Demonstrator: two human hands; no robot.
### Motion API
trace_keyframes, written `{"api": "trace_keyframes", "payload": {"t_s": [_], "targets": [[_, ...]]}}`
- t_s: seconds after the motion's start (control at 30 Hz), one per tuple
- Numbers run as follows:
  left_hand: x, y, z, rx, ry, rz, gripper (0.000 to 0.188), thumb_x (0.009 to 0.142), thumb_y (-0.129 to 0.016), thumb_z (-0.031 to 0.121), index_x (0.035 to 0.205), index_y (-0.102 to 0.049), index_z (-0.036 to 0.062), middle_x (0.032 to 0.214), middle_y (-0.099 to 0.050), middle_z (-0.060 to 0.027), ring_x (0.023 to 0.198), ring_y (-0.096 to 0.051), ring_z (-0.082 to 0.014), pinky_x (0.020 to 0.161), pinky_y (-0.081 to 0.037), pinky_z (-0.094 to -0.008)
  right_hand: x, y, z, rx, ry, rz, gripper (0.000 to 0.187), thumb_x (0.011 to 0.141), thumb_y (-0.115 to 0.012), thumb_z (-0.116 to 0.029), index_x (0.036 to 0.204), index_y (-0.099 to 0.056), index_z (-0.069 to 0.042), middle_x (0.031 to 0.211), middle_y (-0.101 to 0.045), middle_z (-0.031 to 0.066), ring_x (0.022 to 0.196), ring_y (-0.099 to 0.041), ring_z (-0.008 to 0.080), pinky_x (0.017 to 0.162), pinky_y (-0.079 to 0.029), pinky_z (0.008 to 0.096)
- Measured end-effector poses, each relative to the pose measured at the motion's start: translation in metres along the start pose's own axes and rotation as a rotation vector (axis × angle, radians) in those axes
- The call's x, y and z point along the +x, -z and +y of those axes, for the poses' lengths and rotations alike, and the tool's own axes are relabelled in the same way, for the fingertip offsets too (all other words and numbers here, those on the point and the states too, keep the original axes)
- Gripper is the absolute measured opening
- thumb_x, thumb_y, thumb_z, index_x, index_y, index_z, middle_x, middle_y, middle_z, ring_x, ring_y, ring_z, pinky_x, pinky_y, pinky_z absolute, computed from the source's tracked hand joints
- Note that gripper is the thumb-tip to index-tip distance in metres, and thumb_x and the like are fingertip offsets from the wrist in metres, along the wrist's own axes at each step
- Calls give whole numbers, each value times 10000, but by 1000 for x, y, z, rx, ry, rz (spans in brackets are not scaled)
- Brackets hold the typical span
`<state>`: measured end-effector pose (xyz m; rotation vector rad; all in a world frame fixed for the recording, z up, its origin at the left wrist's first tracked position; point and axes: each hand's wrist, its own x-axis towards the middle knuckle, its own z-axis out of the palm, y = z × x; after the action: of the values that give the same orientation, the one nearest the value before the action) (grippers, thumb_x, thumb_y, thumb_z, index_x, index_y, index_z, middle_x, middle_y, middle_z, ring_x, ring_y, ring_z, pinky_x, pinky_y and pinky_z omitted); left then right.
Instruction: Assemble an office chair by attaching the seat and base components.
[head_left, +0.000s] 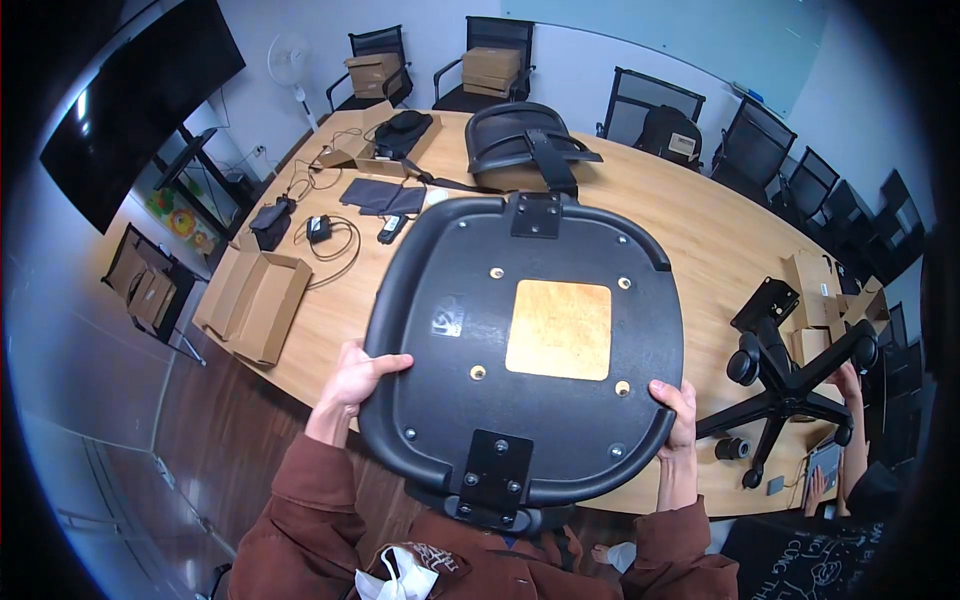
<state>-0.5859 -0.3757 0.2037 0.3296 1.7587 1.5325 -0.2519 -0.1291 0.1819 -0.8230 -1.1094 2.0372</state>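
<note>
Between my hands is a black chair seat (560, 430), its underside toward me, with a square wooden patch, several holes and screws. My left hand (362, 384) grips its left rim, thumb on the underside. At the right rim my right hand (678, 412) is closed the same way; the fingers behind the seat are hidden. A black metal bracket (500, 468) is screwed to the near edge and another bracket (536, 216) to the far edge. Beyond the far bracket, a bar leads to a black backrest (505, 130) over the table.
A black five-armed chair base (785, 395) with casters stands on the wooden table (690, 235) at right, beside a co-worker's hand (848, 382). Open cardboard boxes (255, 300), cables and a black adapter (319, 229) lie at left. Mesh chairs (655, 100) line the far side.
</note>
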Motion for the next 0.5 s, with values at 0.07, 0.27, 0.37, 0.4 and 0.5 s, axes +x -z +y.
{"api": "trace_keyframes", "payload": {"t_s": [0.07, 0.27, 0.37, 0.4, 0.5], "targets": [[-4, 12, 19, -4, -44, 21, 449, 749, -786, 38, 1111, -592, -141, 916, -697, -212, 764, -715, -271, 672, -608, -355, 5, -20, -3, 20, 17, -37, 377, 797, -659, -108, 1090, -570, 111, 949, -663, 164, 788, -680, 222, 740, -574, 333], [7, 80, 69, 84, -181, 93, 428, 736, -794, 76, 1068, -610, -122, 864, -694, -194, 681, -706, -245, 607, -610, -356, 32, -95, 15, 81, 9, -152, 424, 795, -709, -109, 1135, -561, 99, 993, -660, 162, 833, -678, 213, 741, -576, 326], [24, 125, 88, 167, -172, 144, 406, 745, -780, 122, 1056, -627, -89, 866, -698, -169, 672, -705, -227, 610, -602, -328, 51, -141, 38, 115, 7, -219, 426, 807, -738, -110, 1137, -563, 95, 1013, -660, 163, 845, -676, 206, 741, -577, 325], [31, 142, 93, 174, -156, 153, 402, 748, -767, 114, 1065, -627, -88, 868, -697, -168, 670, -705, -226, 615, -602, -329, 58, -157, 47, 129, -12, -225, 425, 810, -741, -110, 1142, -565, 89, 1025, -658, 163, 856, -675, 207, 744, -576, 328], [59, 194, 103, 183, -168, 120, 426, 739, -748, 98, 1094, -612, -93, 892, -693, -172, 694, -707, -242, 643, -603, -332, 81, -208, 80, 196, -31, -267, 427, 820, -739, -110, 1164, -565, 74, 1062, -654, 165, 890, -669, 216, 765, -574, 332]]}}
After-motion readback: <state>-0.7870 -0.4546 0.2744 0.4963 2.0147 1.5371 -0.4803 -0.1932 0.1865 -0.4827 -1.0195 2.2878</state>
